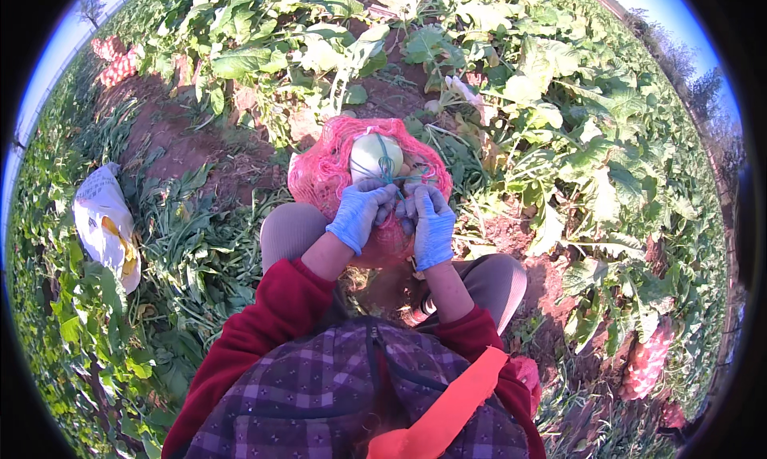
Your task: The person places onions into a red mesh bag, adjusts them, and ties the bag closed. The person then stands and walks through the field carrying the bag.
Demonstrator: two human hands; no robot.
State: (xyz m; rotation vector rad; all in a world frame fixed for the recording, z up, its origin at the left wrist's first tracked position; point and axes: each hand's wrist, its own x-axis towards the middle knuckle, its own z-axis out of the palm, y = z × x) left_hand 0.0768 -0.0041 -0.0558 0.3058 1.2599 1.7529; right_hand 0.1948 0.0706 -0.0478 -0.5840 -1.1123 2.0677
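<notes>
Between my knees stands a red mesh sack (pixel 323 159) holding pale root vegetables, which look like radishes. One whitish-green root (pixel 374 156) shows at its open mouth. Thin green string (pixel 385 165) crosses over that root and loops near its lower end. My left hand (pixel 362 213), in a blue disposable glove, pinches the string at the sack's near rim. Close beside it, my right hand (pixel 431 222), gloved alike, has its fingers bent on the string as well. The fingertips of both hands partly hide the string and the mesh below.
A white plastic sack (pixel 105 213) with something yellow at its opening lies on the left. Filled red mesh sacks stand at the far left (pixel 118 66) and lower right (pixel 647 360). Leafy radish plants (pixel 569 93) cover much of the soil. Pulled white roots (pixel 464 91) lie ahead.
</notes>
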